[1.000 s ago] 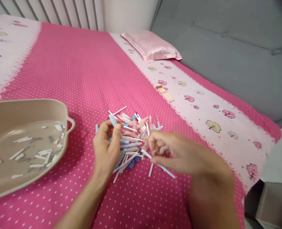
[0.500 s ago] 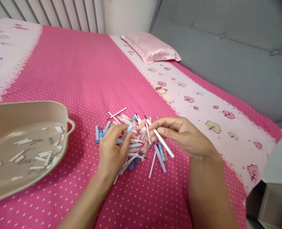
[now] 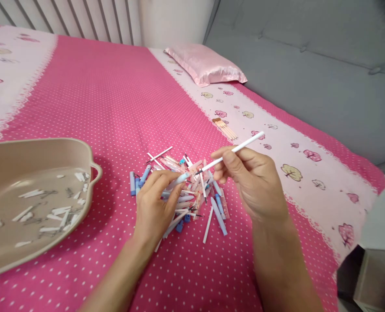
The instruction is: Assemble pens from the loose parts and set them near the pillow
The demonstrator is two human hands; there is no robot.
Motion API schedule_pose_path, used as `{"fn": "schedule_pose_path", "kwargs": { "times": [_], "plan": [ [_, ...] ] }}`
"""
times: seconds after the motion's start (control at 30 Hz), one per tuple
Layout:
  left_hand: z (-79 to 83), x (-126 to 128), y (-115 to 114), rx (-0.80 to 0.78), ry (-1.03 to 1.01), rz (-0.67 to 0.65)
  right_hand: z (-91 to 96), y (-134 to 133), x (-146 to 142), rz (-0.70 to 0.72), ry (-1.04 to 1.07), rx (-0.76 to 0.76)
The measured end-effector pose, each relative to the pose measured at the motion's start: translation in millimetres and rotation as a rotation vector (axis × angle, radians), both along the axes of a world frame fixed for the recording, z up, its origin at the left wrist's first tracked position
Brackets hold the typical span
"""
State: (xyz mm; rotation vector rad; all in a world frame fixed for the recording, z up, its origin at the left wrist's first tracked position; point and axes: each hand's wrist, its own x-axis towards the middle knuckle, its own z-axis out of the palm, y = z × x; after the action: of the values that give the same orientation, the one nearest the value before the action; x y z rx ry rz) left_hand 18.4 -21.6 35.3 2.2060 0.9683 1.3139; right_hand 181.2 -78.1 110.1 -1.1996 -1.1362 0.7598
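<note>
My left hand [image 3: 155, 203] is closed around a light blue pen barrel [image 3: 182, 177], whose end points toward the right. Between the thumb and fingers of my right hand [image 3: 252, 184] is a slim white pen refill [image 3: 249, 141]. It slants down to the left, and its dark tip is close to the end of the barrel; whether they touch I cannot tell. Under both hands lies a loose pile of pen parts [image 3: 219, 216], with pink and blue barrels, white refills with dark tips and small blue pieces. My left hand hides part of the pile.
On the left stands a beige basin [image 3: 91, 195] holding several small white pieces [image 3: 61, 211]. A small bundle of peach-coloured sticks with brown ends [image 3: 225, 128] lies beyond my right hand. At the back, a pink pillow [image 3: 207, 65] rests on the dotted bedspread [image 3: 114, 95].
My right hand has turned the white refill, so its dark tip now points down-left toward the barrel. My left hand has barely moved, still holding the barrel.
</note>
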Motion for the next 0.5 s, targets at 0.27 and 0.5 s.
{"fn": "schedule_pose_path", "kwargs": {
  "times": [0.27, 0.5],
  "plan": [
    [-0.7, 0.3, 0.0, 0.018, -0.004, -0.012, -3.0, 2.9, -4.5, -0.056, -0.084, 0.067],
    [-1.1, 0.4, -0.3, 0.001, -0.006, -0.031, -5.6, 5.6, -8.4, -0.024, -0.092, 0.047]
  ]
}}
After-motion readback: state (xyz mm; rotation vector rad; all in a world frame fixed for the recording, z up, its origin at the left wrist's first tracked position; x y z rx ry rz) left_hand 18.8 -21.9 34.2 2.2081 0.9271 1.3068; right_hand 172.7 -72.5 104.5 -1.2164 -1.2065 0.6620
